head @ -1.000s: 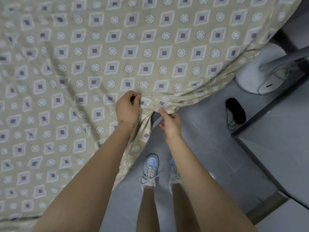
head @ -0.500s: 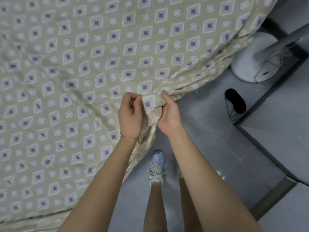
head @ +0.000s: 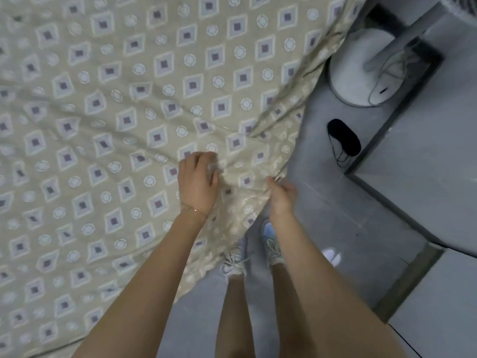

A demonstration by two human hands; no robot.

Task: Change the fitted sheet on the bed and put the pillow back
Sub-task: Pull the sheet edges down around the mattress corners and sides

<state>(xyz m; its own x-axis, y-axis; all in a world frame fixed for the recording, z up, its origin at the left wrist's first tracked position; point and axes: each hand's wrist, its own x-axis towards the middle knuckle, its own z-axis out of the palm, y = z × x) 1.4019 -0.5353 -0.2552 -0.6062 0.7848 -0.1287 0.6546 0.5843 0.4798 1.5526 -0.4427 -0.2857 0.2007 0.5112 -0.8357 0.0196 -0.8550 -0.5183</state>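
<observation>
A beige fitted sheet [head: 124,120] with a pattern of purple diamonds and white circles covers the bed and fills the left and top of the view. Its corner hangs over the bed's near right corner, bunched into folds. My left hand [head: 197,183] lies on top of that corner with its fingers curled into the gathered cloth. My right hand [head: 280,195] grips the sheet's hanging edge just to the right, at the side of the bed. No pillow is in view.
Grey tiled floor [head: 348,202] runs along the bed's right side, where my two feet in light sneakers [head: 271,244] stand. A round white fan base [head: 353,73] with a cable sits at the upper right. A black eye mask [head: 344,139] lies beside a dark-edged step.
Both hands have shifted down the bunched corner. The left hand moved onto the top of the bed, and the right hand slid lower along the hanging edge. The sheet corner now covers more of the mattress corner.
</observation>
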